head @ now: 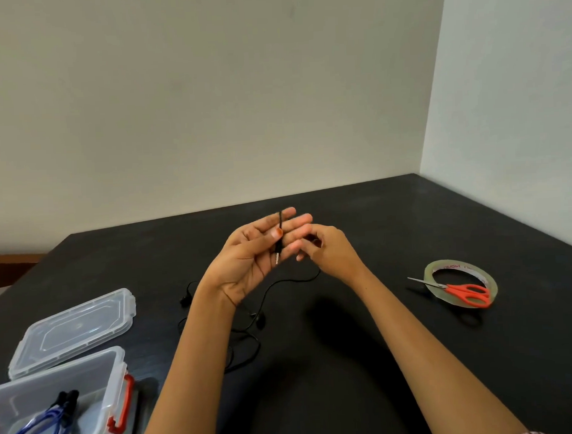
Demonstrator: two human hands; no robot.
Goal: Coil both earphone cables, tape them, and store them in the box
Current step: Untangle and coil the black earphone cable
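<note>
My left hand is raised above the black table with fingers spread, its thumb pinning the plug end of the black earphone cable against the fingers. My right hand pinches the same cable just to the right. The remaining black cable trails down to the table, with its earbuds lying below my left wrist. A blue earphone cable lies coiled inside the clear plastic box with red latch at bottom left. A roll of clear tape sits at the right.
The box's clear lid lies on the table behind the box. Orange-handled scissors rest across the tape roll. The black table stands in a corner, walls behind and to the right.
</note>
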